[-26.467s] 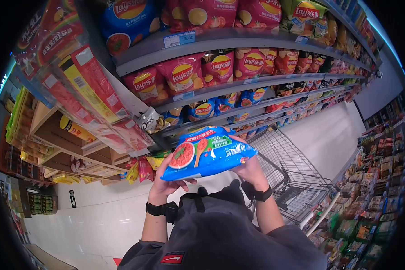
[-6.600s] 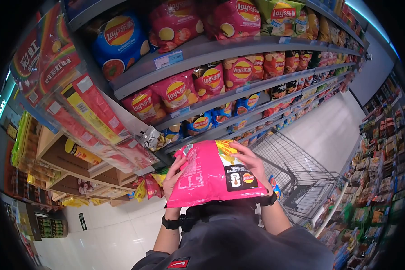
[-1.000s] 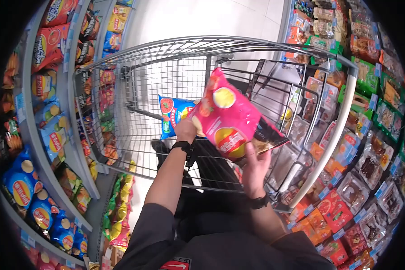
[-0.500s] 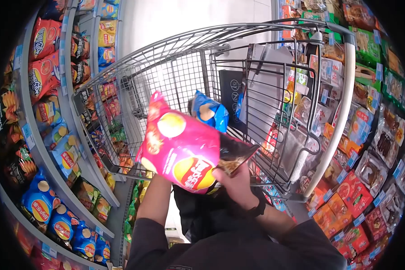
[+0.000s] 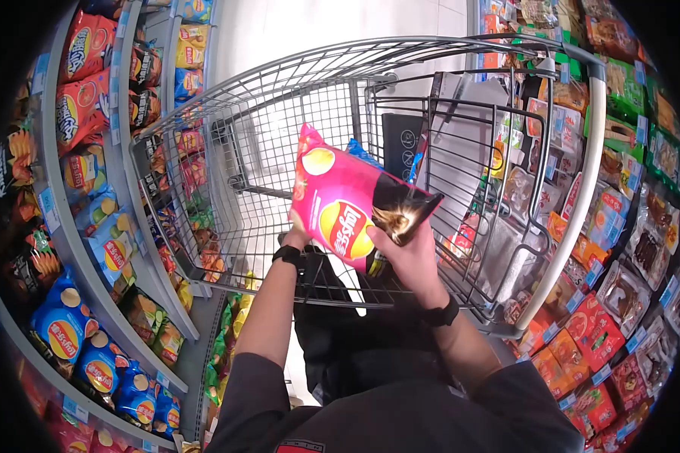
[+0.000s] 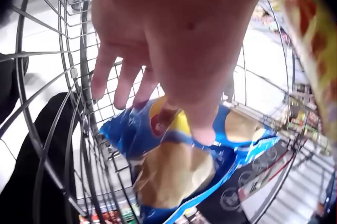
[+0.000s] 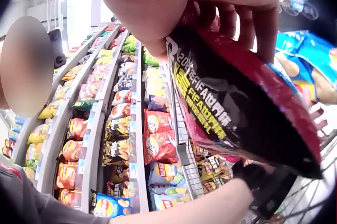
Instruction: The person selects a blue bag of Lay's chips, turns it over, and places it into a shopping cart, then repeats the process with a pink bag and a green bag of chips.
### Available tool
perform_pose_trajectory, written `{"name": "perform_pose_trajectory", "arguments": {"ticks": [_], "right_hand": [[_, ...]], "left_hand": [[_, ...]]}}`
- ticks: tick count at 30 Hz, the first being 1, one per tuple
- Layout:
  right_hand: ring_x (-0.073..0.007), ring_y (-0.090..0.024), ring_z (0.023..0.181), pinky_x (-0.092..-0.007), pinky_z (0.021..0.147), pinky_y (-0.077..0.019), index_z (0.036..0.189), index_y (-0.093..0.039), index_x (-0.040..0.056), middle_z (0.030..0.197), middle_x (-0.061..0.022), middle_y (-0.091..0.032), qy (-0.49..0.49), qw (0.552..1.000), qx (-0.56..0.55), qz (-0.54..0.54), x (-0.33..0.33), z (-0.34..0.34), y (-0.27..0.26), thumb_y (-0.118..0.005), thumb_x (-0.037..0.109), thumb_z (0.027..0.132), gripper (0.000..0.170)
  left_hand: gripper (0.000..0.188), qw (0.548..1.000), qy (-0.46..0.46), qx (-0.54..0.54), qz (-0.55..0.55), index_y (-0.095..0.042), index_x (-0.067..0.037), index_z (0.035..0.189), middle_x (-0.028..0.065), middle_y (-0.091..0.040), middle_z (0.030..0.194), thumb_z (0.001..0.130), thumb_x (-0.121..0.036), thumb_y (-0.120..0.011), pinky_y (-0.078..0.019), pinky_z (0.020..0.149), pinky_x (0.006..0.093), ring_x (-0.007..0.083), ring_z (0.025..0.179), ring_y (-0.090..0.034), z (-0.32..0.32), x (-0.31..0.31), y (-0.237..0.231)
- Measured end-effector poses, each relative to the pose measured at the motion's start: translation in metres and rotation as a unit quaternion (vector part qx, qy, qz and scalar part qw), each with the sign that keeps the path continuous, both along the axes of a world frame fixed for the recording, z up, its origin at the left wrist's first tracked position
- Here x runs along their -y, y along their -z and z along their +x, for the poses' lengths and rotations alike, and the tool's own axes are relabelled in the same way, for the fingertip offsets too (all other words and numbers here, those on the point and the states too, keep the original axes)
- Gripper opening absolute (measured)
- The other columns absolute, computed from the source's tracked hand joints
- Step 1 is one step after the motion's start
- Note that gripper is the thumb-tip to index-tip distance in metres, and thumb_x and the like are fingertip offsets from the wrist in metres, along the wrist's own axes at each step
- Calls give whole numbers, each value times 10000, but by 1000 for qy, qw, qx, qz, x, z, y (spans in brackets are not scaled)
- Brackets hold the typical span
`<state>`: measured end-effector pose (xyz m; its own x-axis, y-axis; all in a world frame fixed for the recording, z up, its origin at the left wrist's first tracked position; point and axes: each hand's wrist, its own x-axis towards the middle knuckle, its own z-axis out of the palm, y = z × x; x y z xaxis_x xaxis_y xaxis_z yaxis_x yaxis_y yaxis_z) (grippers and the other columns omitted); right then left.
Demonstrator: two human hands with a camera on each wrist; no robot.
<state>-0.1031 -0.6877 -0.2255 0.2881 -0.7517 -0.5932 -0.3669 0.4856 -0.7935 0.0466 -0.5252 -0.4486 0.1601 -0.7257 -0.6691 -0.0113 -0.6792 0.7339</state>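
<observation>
My right hand [image 5: 415, 260] grips a pink and black bag of Lay's potato chips [image 5: 332, 196] over the shopping cart [image 5: 515, 331]. Its thumb lies on the bag's front, and the fingers are behind it in the right wrist view. My left hand [image 5: 298, 234] is partly hidden behind this pink bag in the head view. In the left wrist view, the left hand [image 6: 179, 34] reaches down over a blue chip bag [image 6: 174, 171] inside the cart. Its fingers extend loosely, with the thumb overlapping the blue bag. Only the top of the blue bag [image 5: 363, 153] shows in the head view.
The cart has wire sides and a pale handle [image 5: 570, 226] on the right. A dark panel with round symbols [image 5: 402, 143] stands inside it. Chip shelves [image 5: 91, 249] line the left; packaged foods [image 5: 597, 325] fill the right side.
Earlier, both hands held first a blue bag, then a pink one, by the shelves. Since one second ago, the blue bag has shifted in the cart; the pink bag swung left, then partly back right.
</observation>
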Motion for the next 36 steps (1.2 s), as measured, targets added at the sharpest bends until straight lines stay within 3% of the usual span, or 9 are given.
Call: {"name": "perform_pose_trajectory", "arguments": {"ticks": [3,8,13,19,22,25,28,30,36], "right_hand": [[-242,-692,996,-352,879,-517,1240,-539,-9,1106,-147,-697,-65,996,-38,-50,12,9,10,-781,222,821,536],[-361,-643,1056,-409,883,-515,1271,-486,-7,1164,-211,-640,-170,972,-144,-70,5,44,37,-767,341,794,654],[-369,-630,1067,-409,903,-506,1297,-461,-48,1190,-249,-618,-226,956,-180,-47,-13,53,72,-785,351,787,725],[-322,-644,997,-379,871,-511,1230,-513,-11,1100,-234,-631,-254,961,-84,-66,-32,29,106,-757,336,836,579],[-350,-620,1033,-415,869,-525,1257,-514,36,1117,-202,-578,-288,931,-181,-130,-22,16,98,-720,218,839,500],[-408,-580,1085,-464,875,-531,1299,-451,57,1184,-198,-503,-291,879,-287,-244,-12,7,95,-718,175,791,585],[-481,-599,1068,-494,887,-537,1413,-252,29,1248,-282,-486,-324,851,-406,-82,-4,-2,105,-779,270,735,892],[-484,-611,1054,-493,880,-542,1416,-239,25,1271,-295,-478,-326,850,-407,-71,-5,-5,114,-772,254,747,886],[-489,-633,999,-495,829,-552,1410,-227,38,1270,-321,-497,-310,873,-367,-81,-6,-9,121,-716,131,809,780]], "left_hand": [[408,989,-7,-23,144,-536,2,1280,170,-662,1169,919,-145,-656,-539,884,352,211,1107,-628,24,-2,0],[464,855,-431,-141,251,-334,-58,1411,212,-517,1284,950,-15,-352,-576,791,444,295,984,-624,56,-24,11],[875,908,-345,-174,158,-279,-86,1493,188,-388,1471,886,-633,-593,-442,1000,535,360,1355,-388,56,26,-78],[790,952,-201,-178,147,-354,-157,1470,117,-438,1417,870,-559,-673,-479,957,456,263,1265,-478,24,42,-92],[952,965,-192,-147,100,-282,-7,1480,163,-556,1285,808,-449,-791,-480,900,300,221,1144,-564,6,48,-92],[975,986,-159,-42,15,-293,15,1461,147,-587,1223,771,-420,-827,-488,895,303,210,1110,-581,-13,41,-58],[906,992,-87,45,85,-359,24,1375,221,-591,1202,732,-396,-839,-515,872,364,298,1078,-622,-13,53,-57],[756,979,-17,155,135,-408,14,1281,282,-604,1155,751,-345,-809,-528,855,441,417,1021,-641,-15,62,-70],[632,962,40,226,150,-435,7,1250,272,-660,1069,792,-273,-768,-531,856,476,429,978,-656,-4,60,-69]]}}
